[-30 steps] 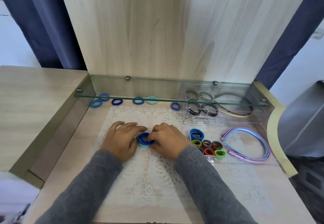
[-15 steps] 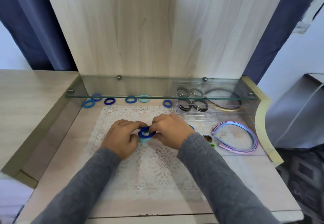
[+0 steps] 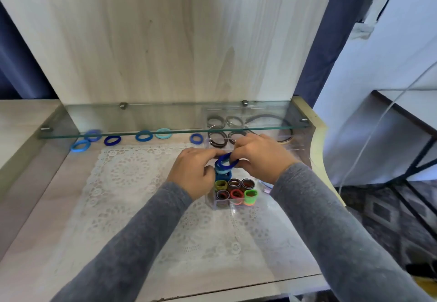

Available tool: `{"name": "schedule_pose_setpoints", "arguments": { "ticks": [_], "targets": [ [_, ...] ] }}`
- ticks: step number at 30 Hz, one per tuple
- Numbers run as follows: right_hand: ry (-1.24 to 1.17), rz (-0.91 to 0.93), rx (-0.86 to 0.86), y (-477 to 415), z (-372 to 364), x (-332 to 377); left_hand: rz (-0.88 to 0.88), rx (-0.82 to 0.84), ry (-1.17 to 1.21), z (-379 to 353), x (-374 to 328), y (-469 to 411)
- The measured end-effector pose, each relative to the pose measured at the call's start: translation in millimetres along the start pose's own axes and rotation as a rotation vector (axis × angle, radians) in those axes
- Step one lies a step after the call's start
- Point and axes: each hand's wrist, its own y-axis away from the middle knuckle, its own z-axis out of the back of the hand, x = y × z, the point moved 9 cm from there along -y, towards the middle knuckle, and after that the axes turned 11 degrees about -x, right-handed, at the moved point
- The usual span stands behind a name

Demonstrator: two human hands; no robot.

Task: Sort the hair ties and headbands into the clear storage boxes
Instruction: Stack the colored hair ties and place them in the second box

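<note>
My left hand (image 3: 192,174) and my right hand (image 3: 259,157) pinch a small stack of blue hair ties (image 3: 224,163) between them, dark blue on top and light blue beneath. The stack hangs just above the near clear storage box (image 3: 212,204), where rolled ties in yellow, brown, red and green stand in rows (image 3: 236,189). Several loose blue ties (image 3: 113,140) lie along the back under the glass shelf. A second clear box (image 3: 218,139) behind holds dark ties and a dark headband (image 3: 269,117). The purple headband is mostly hidden by my right arm.
A white lace mat (image 3: 132,183) covers the wooden desk top. A glass shelf (image 3: 165,118) spans the back just above the far ties and box. The desk's raised cream edge (image 3: 319,150) bounds the right side; a tall wooden panel stands behind.
Both hands have lifted the blue tie stack off the lace mat and carried it right, over the near clear box. The camera view has shifted.
</note>
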Motion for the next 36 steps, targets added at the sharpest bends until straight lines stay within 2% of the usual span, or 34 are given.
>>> {"name": "schedule_pose_setpoints", "arguments": {
  "ticks": [9, 14, 18, 26, 32, 36],
  "targets": [
    [0.019, -0.054, -0.042, 18.9, -14.6, -33.6, -0.042, 0.048, -0.025, -36.6, -16.7, -8.1],
    [-0.015, -0.088, -0.030, 24.2, -26.4, -42.6, -0.029, -0.040, 0.028, -36.2, -5.9, -7.7],
    [-0.031, -0.101, 0.009, 25.8, -31.3, -47.9, -0.017, -0.115, 0.125, -34.6, 6.1, -4.2],
    [-0.066, -0.105, 0.168, 24.9, -51.4, -46.0, -0.150, -0.188, 0.176, -30.5, 2.4, 3.9],
    [-0.048, -0.137, 0.260, 25.7, -52.7, -47.5, -0.151, -0.195, 0.190, -29.7, 1.9, 3.1],
    [-0.069, -0.152, 0.240, 21.8, -48.0, -46.1, -0.179, -0.182, 0.172, -31.3, -2.1, 3.3]
  ]
}}
